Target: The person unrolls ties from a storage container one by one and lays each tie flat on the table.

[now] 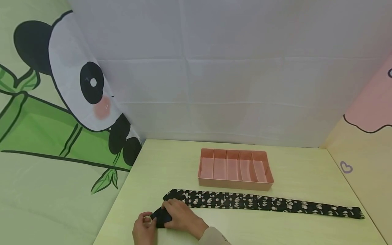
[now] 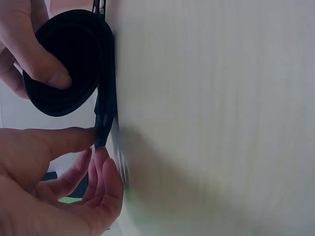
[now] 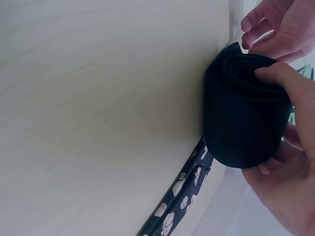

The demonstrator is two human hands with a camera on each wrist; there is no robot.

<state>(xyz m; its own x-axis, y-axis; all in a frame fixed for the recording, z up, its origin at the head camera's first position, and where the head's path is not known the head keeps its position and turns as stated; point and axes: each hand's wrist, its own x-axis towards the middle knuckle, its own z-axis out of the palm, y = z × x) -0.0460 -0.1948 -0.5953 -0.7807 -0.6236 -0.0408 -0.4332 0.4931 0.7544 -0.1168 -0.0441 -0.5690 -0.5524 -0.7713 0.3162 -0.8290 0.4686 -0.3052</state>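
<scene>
A dark navy necktie (image 1: 162, 217), wound into a thick roll, stands on its side near the table's front left. My right hand (image 1: 182, 217) grips the roll, thumb (image 3: 283, 76) across its coiled end and fingers around the far side. At the left of the roll, my left hand (image 1: 144, 229) pinches the tie's loose flat tip (image 2: 102, 132) between thumb and fingers. Just behind lies a second necktie (image 1: 245, 201), black with pale flowers, stretched flat across the table; its wide pointed end is partly behind my right hand.
A pink tray (image 1: 235, 186) with several long compartments sits farther back on the pale yellow table (image 1: 171, 163). A white cloth wall (image 1: 226, 81) rises behind the table. Printed panels stand at both sides, the left one with a panda (image 1: 73, 75).
</scene>
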